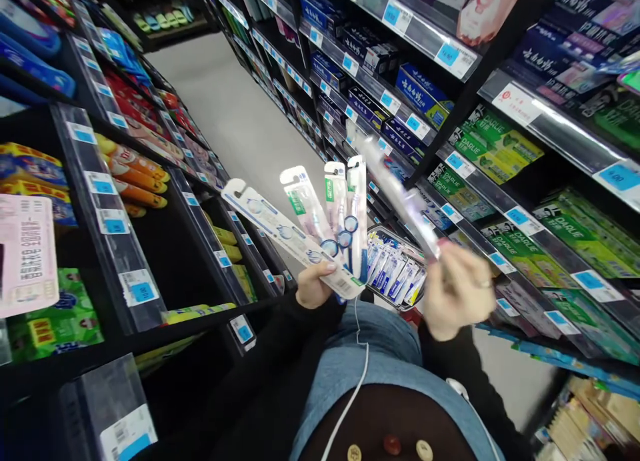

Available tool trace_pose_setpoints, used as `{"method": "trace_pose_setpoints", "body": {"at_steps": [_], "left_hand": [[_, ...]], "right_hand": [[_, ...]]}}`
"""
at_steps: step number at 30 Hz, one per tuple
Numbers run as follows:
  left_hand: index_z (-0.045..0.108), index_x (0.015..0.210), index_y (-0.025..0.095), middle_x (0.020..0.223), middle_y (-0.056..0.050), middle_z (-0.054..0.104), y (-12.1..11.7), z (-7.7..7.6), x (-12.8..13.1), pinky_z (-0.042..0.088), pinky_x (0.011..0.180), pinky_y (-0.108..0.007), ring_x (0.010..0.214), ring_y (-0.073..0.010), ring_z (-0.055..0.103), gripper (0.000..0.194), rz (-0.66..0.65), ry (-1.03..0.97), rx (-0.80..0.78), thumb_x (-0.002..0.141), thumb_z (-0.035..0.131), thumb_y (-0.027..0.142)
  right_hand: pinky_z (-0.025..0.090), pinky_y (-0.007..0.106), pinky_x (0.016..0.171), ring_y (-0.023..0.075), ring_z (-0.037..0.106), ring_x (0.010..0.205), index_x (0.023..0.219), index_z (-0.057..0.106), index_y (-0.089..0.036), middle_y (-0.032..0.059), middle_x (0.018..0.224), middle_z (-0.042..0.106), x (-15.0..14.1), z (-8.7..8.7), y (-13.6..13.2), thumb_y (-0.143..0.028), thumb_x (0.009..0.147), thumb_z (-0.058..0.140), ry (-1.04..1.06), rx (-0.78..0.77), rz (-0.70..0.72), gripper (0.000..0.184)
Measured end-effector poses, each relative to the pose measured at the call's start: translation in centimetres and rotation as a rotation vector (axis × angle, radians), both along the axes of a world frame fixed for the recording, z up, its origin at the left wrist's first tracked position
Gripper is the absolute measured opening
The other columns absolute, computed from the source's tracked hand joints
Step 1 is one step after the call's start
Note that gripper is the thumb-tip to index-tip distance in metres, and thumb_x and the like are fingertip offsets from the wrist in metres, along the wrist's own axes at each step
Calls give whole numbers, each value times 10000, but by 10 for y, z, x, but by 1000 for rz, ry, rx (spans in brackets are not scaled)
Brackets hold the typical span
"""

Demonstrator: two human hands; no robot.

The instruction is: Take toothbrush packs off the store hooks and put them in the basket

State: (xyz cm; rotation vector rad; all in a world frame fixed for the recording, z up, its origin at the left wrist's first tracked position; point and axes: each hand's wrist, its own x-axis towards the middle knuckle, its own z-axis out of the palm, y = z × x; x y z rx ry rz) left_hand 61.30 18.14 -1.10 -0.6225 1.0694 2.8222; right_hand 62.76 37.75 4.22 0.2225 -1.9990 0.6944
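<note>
My left hand (314, 284) is closed on a fan of several toothbrush packs (320, 227), white cards with blue and green print that spread upward from my grip. My right hand (457, 287) is closed on one more long toothbrush pack (395, 191), which is smeared by motion and points up and to the left. Both hands are over my lap, between two shop shelves. A wire basket (400, 271) with more toothbrush packs sits just behind the hands, low on the right.
Shelves with blue price tags (143, 291) line both sides of a narrow aisle with a pale floor (235, 107). Green toothpaste boxes (493, 144) and dark blue boxes fill the right shelves. Orange tubes (137, 177) and green packs lie on the left.
</note>
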Motion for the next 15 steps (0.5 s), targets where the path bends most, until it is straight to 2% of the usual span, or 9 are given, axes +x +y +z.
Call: {"method": "trace_pose_setpoints", "body": {"at_steps": [2, 4, 7, 9, 11, 13, 15], "left_hand": [[638, 898, 209, 702, 36, 685, 19, 3, 0, 524, 535, -254, 515, -138, 614, 442, 0, 2, 0, 462, 642, 137], [637, 954, 189, 799, -10, 717, 33, 8, 0, 544, 590, -300, 596, -184, 656, 462, -72, 10, 35, 492, 643, 187], [628, 1023, 161, 951, -86, 728, 39, 13, 2, 552, 731, -441, 819, -310, 690, 500, -249, 39, 105, 529, 617, 239], [624, 1053, 153, 984, -103, 726, 38, 12, 5, 533, 789, -494, 906, -352, 676, 535, -350, 73, 128, 524, 610, 236], [630, 1054, 148, 933, -99, 738, 36, 8, 9, 532, 786, -506, 884, -359, 682, 557, -435, 88, 126, 503, 620, 227], [644, 1033, 140, 833, -87, 746, 38, 0, 14, 548, 729, -486, 789, -348, 697, 557, -529, 80, 110, 482, 640, 222], [657, 1010, 133, 739, -73, 742, 43, -7, 19, 556, 666, -449, 687, -325, 699, 546, -624, 71, 88, 470, 660, 216]], "right_hand": [[557, 301, 763, 193, 660, 882, 1285, 570, -231, 78, 988, 667, 14, -23, -21, -22, 759, 640, -64, 111, 132, 571], [554, 344, 840, 215, 646, 936, 1355, 497, -186, 102, 983, 660, 24, -37, -28, -25, 759, 623, -104, 189, 268, 630], [504, 490, 936, 274, 588, 1069, 1352, 490, -169, 135, 1083, 626, 31, -42, -20, -174, 814, 570, -206, 151, 462, 544], [471, 545, 947, 293, 546, 1121, 1301, 537, -200, 130, 1136, 600, 35, -40, -12, -310, 870, 484, -264, 63, 575, 448], [444, 539, 963, 278, 528, 1121, 1194, 607, -251, 94, 1098, 600, 38, -39, -8, -353, 886, 461, -270, -83, 532, 356], [418, 511, 987, 262, 505, 1134, 1145, 610, -276, 70, 1098, 580, 38, -40, -9, -349, 844, 561, -290, -330, 344, 314], [419, 476, 989, 259, 491, 1161, 1195, 551, -264, 75, 1176, 544, 36, -43, -12, -368, 780, 655, -418, -639, 253, 441]]}}
